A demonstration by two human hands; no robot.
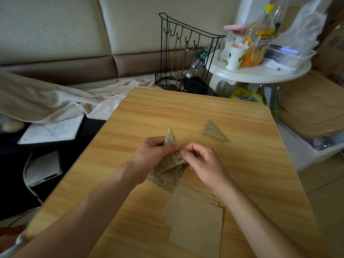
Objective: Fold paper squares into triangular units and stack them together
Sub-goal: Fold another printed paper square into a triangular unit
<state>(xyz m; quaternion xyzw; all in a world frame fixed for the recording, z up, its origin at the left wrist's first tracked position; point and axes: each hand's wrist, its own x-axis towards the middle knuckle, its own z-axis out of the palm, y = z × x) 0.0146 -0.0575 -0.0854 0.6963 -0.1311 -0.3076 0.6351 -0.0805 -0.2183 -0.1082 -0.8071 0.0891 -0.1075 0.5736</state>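
Observation:
A newspaper-print paper (170,161), partly folded into a pointed shape, is held above the wooden table (242,164) at its middle. My left hand (152,153) grips its upper part, thumb on top. My right hand (201,161) pinches its right edge with curled fingers. Under it lies another printed sheet (165,180). One finished folded triangle (214,131) lies flat on the table to the far right. A fanned stack of plain tan paper squares (195,216) sits near the front, under my right wrist.
Behind the table stand a black wire rack (184,58) and a white round side table (260,71) with bottles, a cup and a plastic box. A blanket (55,101) and a notebook (52,130) lie to the left.

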